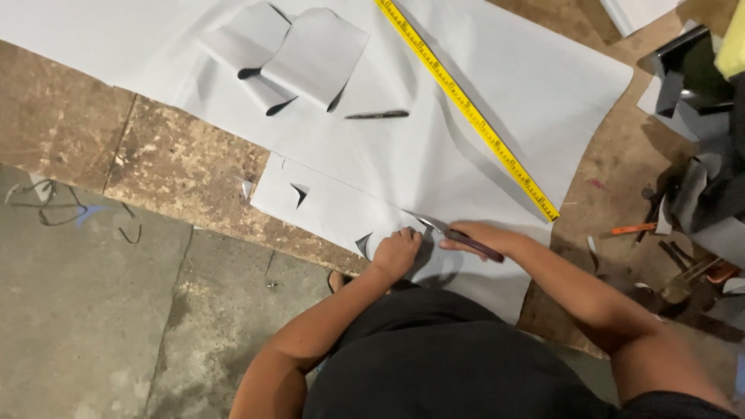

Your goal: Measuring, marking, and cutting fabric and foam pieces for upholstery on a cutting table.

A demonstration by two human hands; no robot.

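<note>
A large pale grey sheet lies spread over a worn brown worktable. My right hand grips dark-handled scissors, whose blades point left into the sheet near its front edge. My left hand presses down on the sheet right beside the blades, fingers curled on the material. A cut strip of the same sheet with small notches lies to the left of my hands.
A long yellow ruler runs diagonally across the sheet. A dark pen and curled grey cut pieces lie farther back. Tools and scraps crowd the right edge. Concrete floor lies to the left, below the table.
</note>
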